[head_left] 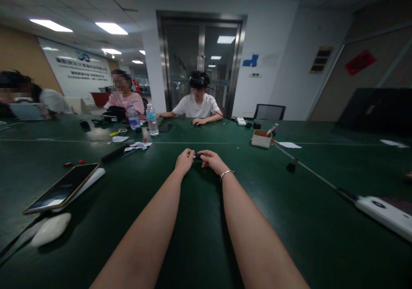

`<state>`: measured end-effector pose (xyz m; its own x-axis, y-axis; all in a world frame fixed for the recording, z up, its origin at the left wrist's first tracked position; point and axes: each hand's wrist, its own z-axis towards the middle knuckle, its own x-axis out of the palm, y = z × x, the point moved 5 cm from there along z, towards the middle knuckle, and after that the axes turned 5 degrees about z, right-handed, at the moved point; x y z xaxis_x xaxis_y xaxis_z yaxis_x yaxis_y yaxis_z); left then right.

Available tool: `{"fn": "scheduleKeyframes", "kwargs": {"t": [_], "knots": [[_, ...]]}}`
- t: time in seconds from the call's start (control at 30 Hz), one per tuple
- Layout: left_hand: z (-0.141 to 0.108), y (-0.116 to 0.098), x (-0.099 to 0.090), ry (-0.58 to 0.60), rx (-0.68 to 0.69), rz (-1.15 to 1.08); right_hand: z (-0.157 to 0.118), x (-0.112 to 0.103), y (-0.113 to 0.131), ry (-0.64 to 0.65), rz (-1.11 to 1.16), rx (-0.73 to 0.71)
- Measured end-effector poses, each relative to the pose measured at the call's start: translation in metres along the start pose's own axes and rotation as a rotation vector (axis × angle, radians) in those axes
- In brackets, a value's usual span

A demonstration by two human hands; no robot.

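A small dark object (197, 156) is held just above or on the green table (199, 220), mid-scene, between the two hands; which of the two cannot be told. By the right hand (211, 160), banded by a bracelet (227, 174), it is grasped between thumb and curled fingers. Its left end is met by the bunched fingertips of the left hand (184, 162); whether a firm pinch is made there cannot be told. Best handled, it is judged, with light fingertip pressure, both wrists kept low and the ends held in line, so that twisting or slipping is avoided. Ample room is left by the phone (66, 188), near left, and the small box (261, 139), far right.
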<state>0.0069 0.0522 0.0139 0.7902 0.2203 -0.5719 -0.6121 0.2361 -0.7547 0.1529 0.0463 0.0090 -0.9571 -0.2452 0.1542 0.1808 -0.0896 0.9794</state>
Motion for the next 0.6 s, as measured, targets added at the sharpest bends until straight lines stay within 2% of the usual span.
{"fn": "scheduleKeyframes", "kwargs": {"t": [0.17, 0.3, 0.43, 0.6], "knots": [[0.003, 0.001, 0.003, -0.021, 0.035, -0.109, 0.003, -0.003, -0.003, -0.056, 0.045, 0.034], [0.005, 0.0, 0.008, 0.024, 0.066, -0.274, 0.003, -0.006, -0.005, -0.116, 0.087, 0.056], [0.006, -0.002, 0.011, 0.046, 0.126, -0.375, 0.001, -0.006, -0.003, -0.115, 0.1, 0.052], [0.006, 0.0, 0.012, 0.059, 0.132, -0.384, 0.001, -0.006, -0.004, -0.097, 0.081, 0.046]]}}
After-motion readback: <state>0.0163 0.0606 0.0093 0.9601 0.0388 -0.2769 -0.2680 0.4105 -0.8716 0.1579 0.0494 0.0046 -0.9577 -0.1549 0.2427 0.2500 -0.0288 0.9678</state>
